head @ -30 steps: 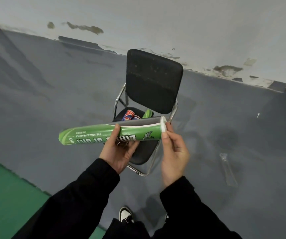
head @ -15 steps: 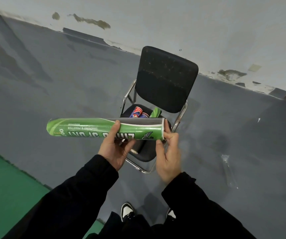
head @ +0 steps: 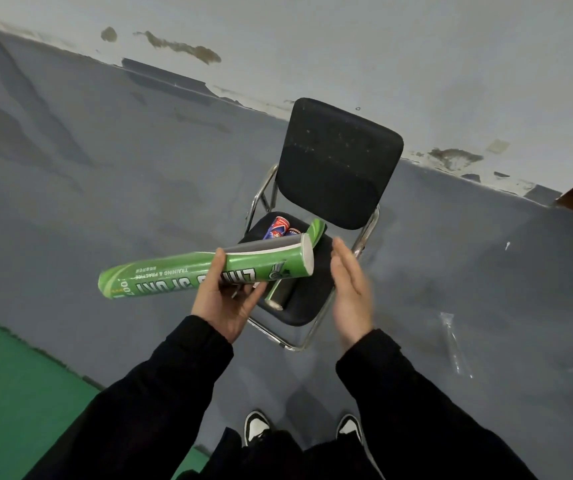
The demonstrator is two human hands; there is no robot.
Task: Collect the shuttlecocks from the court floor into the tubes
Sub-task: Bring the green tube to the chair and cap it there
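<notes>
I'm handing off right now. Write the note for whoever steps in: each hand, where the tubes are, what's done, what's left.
Left hand: gripping the green tube near its middle, tube roughly level, white-rimmed end toward the chair.
Right hand: open, empty, just beside that end, not touching it.
Chair seat: another green tube and two red-and-blue tubes lie there.
Done: cannot tell what the held tube contains.
Left: set this tube down. No shuttlecock clearly visible on the grey floor; look around.

1 head-worn view, steeply down over a chair (head: pixel 333 188)
</notes>
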